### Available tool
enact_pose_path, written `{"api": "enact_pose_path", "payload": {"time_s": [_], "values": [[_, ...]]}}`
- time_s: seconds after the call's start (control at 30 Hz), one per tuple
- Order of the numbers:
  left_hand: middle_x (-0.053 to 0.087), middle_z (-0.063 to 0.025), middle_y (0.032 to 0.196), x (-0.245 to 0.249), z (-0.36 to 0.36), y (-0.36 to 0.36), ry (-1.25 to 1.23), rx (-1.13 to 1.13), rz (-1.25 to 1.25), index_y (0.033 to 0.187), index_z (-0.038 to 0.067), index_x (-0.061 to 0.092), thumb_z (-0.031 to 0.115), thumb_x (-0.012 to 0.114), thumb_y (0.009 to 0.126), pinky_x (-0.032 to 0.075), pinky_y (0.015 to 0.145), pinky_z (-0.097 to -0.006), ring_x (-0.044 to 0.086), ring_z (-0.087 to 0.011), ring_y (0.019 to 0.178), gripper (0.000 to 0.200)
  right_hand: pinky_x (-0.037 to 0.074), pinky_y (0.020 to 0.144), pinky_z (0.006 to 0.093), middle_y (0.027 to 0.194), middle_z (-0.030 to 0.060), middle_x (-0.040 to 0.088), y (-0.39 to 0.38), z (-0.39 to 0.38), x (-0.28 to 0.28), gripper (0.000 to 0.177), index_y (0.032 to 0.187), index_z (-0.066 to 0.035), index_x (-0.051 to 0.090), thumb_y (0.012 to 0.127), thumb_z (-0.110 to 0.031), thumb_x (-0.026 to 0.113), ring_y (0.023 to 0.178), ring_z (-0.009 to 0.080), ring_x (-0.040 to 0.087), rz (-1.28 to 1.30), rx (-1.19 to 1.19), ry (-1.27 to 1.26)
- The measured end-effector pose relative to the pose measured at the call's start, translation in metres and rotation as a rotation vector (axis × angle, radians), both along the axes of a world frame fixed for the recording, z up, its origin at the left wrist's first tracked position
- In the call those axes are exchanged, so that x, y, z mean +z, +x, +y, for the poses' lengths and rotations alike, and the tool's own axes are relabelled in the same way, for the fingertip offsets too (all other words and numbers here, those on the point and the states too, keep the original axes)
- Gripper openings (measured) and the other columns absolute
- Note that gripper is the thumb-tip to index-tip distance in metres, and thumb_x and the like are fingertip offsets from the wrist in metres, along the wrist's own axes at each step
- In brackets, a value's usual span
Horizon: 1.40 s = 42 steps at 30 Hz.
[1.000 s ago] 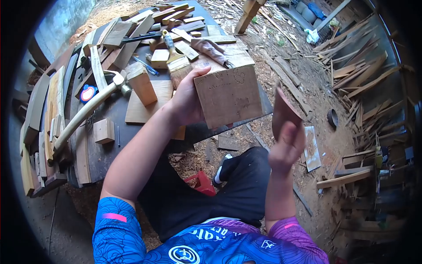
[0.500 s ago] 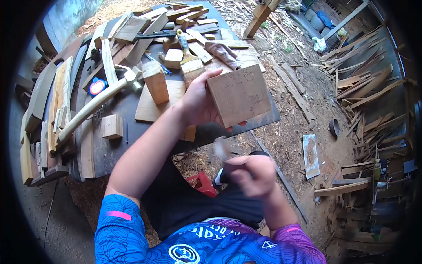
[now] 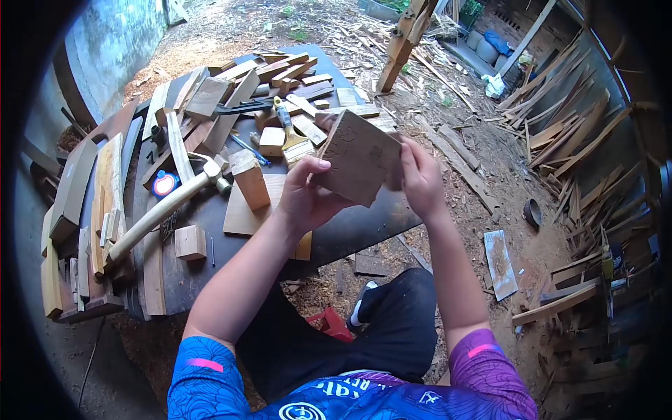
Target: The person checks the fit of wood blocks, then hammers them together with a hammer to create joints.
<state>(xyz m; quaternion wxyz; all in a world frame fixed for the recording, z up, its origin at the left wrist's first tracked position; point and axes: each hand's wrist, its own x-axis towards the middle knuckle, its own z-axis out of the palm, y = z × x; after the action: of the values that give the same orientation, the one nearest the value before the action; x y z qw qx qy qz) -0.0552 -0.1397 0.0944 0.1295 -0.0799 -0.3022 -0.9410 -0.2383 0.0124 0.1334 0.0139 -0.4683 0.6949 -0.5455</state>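
A square wooden board (image 3: 358,155) is held up in front of me, tilted. My left hand (image 3: 308,192) grips its lower left side, thumb on the near face and fingers behind. At the board's right edge, my right hand (image 3: 422,178) is closed, with a brownish, blurred piece under its fingers that I cannot make out. Below and left of the board, an upright wooden block (image 3: 250,180) stands on a flat board (image 3: 236,213). A wide brush (image 3: 285,120) lies behind the hands.
A hammer (image 3: 157,213) lies on the dark table (image 3: 350,234), left of the upright block. Nearby are a small wooden cube (image 3: 190,242), a nail (image 3: 213,252) and a round blue-and-red item (image 3: 164,183). Wood offcuts (image 3: 231,105) are heaped behind. A red object (image 3: 332,325) is below.
My right hand has risen from below the board to its right edge. The board has turned and tilted in my left hand. The view has shifted, showing more ground beyond the table.
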Motion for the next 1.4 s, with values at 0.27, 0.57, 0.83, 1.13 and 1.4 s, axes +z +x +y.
{"api": "enact_pose_path", "payload": {"time_s": [0.27, 0.57, 0.83, 1.13, 1.4], "values": [[0.060, -0.0199, 0.153, 0.012, -0.015, 0.000, -0.148, 0.022, -0.285, 0.164, 0.004, 0.042, 0.091, 0.035, 0.097, 0.059, 0.101, -0.0582, 0.066, -0.0363, 0.135, 0.110, 0.059, 0.078, 0.0319, 0.120, 0.0156, 0.075, 0.024, 0.010, 0.001, 0.057, 0.158, 0.003, 0.050, 0.115, -0.034, 0.053, 0.095, 0.0191, 0.075, -0.692, 0.418, -0.128], [0.074, -0.0100, 0.129, 0.034, 0.013, 0.002, -0.254, 0.082, -0.599, 0.150, 0.010, 0.058, 0.075, 0.056, 0.101, 0.062, 0.055, -0.0350, 0.078, -0.0203, 0.103, 0.082, 0.065, 0.071, 0.0335, 0.129, 0.0232, 0.068, 0.048, 0.065, -0.008, 0.093, 0.168, 0.008, 0.021, 0.101, -0.023, 0.077, 0.093, 0.0223, 0.075, -1.028, 0.427, -0.179], [0.079, -0.0074, 0.106, 0.023, -0.002, 0.007, -0.200, -0.061, -0.547, 0.138, 0.005, 0.065, 0.056, 0.066, 0.103, 0.057, 0.048, -0.0229, 0.078, -0.0130, 0.078, 0.062, 0.064, 0.087, 0.0347, 0.147, 0.0192, 0.057, 0.066, 0.077, -0.008, 0.117, 0.169, 0.005, 0.024, 0.080, -0.017, 0.097, 0.121, 0.0237, 0.066, -0.774, 0.324, -0.119], [0.081, -0.0108, 0.109, 0.002, -0.028, 0.000, -0.102, -0.285, -0.213, 0.127, 0.005, 0.076, 0.075, 0.053, 0.103, 0.061, 0.093, -0.0370, 0.078, -0.0219, 0.102, 0.078, 0.061, 0.091, 0.0332, 0.145, 0.0172, 0.059, 0.142, 0.079, -0.046, 0.122, 0.166, 0.002, 0.022, 0.075, -0.011, 0.101, 0.126, 0.0234, 0.068, -0.142, 0.147, -0.204], [0.081, -0.0161, 0.113, -0.007, -0.033, -0.007, -0.019, -0.168, -0.271, 0.121, 0.000, 0.078, 0.079, 0.030, 0.108, 0.060, 0.098, -0.0384, 0.077, -0.0246, 0.101, 0.093, 0.060, 0.083, 0.0302, 0.132, 0.0165, 0.066, 0.164, 0.069, -0.074, 0.120, 0.167, 0.004, 0.020, 0.078, -0.013, 0.099, 0.108, 0.0208, 0.072, -0.101, -0.022, -0.191]]}}
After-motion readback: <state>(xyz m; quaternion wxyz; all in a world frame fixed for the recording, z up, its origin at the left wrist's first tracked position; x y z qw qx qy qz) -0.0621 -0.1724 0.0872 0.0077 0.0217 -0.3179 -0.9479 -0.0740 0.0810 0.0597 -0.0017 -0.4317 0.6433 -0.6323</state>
